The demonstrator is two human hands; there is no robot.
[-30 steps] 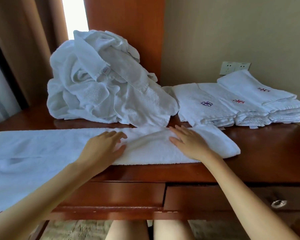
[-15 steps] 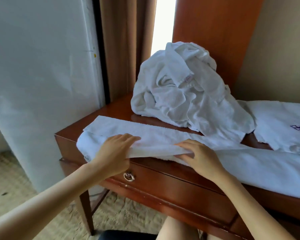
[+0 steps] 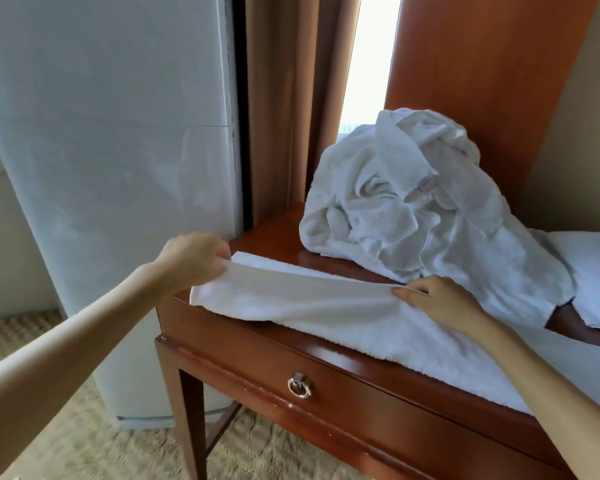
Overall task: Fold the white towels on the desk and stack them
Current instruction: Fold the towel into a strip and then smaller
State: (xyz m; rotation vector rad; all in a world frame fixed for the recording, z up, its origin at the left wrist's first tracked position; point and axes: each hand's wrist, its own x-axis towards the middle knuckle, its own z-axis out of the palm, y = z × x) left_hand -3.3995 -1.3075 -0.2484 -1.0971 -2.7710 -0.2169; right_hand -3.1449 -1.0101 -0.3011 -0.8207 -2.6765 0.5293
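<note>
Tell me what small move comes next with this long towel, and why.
Probably carry the lifted end rightward over the towel, folding it in half. The left hand grips the towel's left end, raised off the desk, while the right hand pinches its edge farther along.

- Long towel [image 3: 309, 303], running from nine towards four o'clock: plain white terry.
- Heap of towels [image 3: 413, 209], at one o'clock: white, with grey shading in the creases.
- Desk [image 3: 267, 244]: glossy reddish-brown wood.
- Drawer pull [image 3: 299, 384], at six o'clock: silver metal.
- Curtain [image 3: 278, 98], at twelve o'clock: plain tan-brown.
- Wood panel [image 3: 482, 64], at one o'clock: orange-brown.
- Tall panel [image 3: 101, 133], at ten o'clock: pale greyish white.
- Carpet [image 3: 101, 445], at seven o'clock: beige, with a fine wavy weave.
- Wall [image 3: 575, 133], at two o'clock: beige.
</note>
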